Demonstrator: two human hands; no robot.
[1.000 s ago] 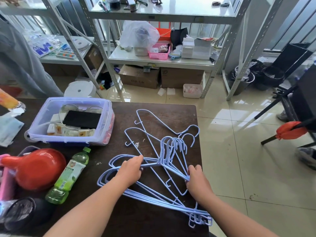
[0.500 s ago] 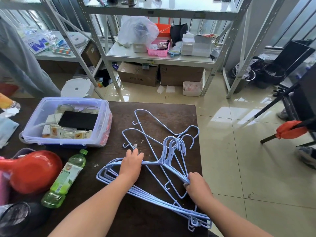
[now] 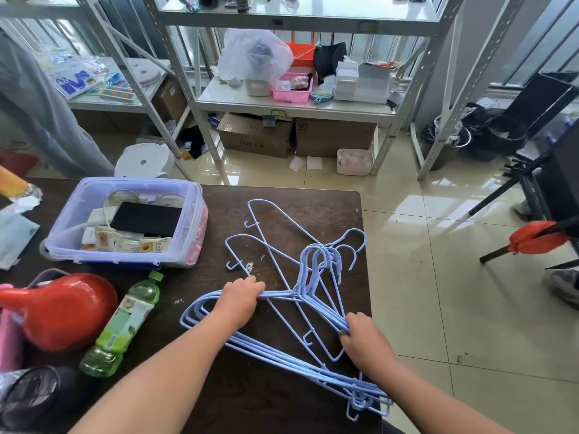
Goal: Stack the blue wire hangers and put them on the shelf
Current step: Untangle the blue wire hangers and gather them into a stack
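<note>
A bundle of several blue wire hangers (image 3: 283,358) lies flat on the dark wooden table (image 3: 282,205), hooks bunched together near the right edge. My left hand (image 3: 239,300) grips the bundle's left shoulder wires. My right hand (image 3: 363,338) closes on the right shoulder wires. Two loose blue hangers (image 3: 269,242) lie partly under the bundle, pointing away from me. The white metal shelf unit (image 3: 291,104) stands across the floor beyond the table.
A clear plastic bin (image 3: 125,220) with small items sits left of the hangers. A green bottle (image 3: 125,324) and a red round object (image 3: 69,308) lie at the left. A person in grey (image 3: 37,108) stands at the far left. Cardboard boxes (image 3: 257,136) sit under the shelf.
Both hands have stayed on the bundle, shifting only slightly. The hangers look drawn a little closer together; the view has tilted down a bit.
</note>
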